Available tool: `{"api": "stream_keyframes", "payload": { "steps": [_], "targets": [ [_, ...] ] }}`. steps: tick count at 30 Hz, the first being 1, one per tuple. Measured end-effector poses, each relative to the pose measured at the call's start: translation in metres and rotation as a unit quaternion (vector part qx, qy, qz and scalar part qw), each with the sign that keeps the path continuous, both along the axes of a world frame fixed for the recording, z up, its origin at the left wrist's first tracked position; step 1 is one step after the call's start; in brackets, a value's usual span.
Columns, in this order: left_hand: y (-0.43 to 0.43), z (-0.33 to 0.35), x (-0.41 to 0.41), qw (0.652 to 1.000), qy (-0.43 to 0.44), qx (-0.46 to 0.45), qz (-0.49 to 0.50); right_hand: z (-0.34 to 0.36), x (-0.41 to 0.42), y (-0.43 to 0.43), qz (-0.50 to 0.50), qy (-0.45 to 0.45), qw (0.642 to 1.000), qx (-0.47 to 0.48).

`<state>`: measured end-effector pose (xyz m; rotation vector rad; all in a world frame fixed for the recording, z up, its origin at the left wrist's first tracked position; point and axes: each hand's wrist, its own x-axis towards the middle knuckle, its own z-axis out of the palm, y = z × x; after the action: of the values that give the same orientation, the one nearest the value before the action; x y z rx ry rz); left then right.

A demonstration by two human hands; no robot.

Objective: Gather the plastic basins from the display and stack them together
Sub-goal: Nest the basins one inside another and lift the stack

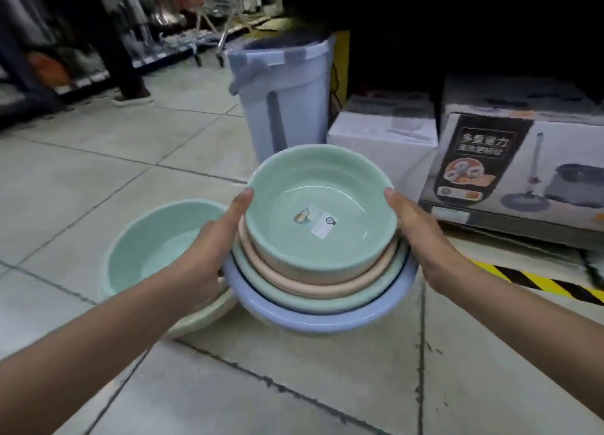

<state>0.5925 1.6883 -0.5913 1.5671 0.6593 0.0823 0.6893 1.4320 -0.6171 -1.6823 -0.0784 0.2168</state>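
Note:
A small green basin (322,206) with a label on its bottom tops a nested stack: under it lie a peach basin (291,276), a larger green basin (261,282) and a wide blue basin (310,320) at the bottom. My left hand (215,241) grips the stack's left side, thumb on the top basin's rim. My right hand (421,235) grips the right side the same way. To the left, a big light-green basin (153,241) rests inside a cream one (199,320) on the floor.
A tall pale-blue bin (284,94) stands behind the stack. White boxes (385,137) and a mop-kit box (523,173) sit under the shelf at right. Yellow-black tape (539,279) marks the tiled floor. A person's shoe (130,98) shows at far left.

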Motion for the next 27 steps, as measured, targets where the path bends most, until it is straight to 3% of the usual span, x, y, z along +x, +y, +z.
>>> {"api": "stream_keyframes", "payload": {
  "steps": [6,13,27],
  "targets": [
    [0.125,0.034,-0.032,0.999,0.001,0.032,0.043,0.035,0.006,0.134,0.090,0.020,0.996,0.003],
    [0.213,0.033,-0.027,0.992,-0.029,0.042,0.113,0.026,0.024,0.235,0.132,0.038,0.990,0.016],
    [0.307,-0.090,-0.016,0.987,-0.008,-0.053,0.149,-0.070,0.059,0.323,0.228,0.087,0.969,-0.043]
  ]
}}
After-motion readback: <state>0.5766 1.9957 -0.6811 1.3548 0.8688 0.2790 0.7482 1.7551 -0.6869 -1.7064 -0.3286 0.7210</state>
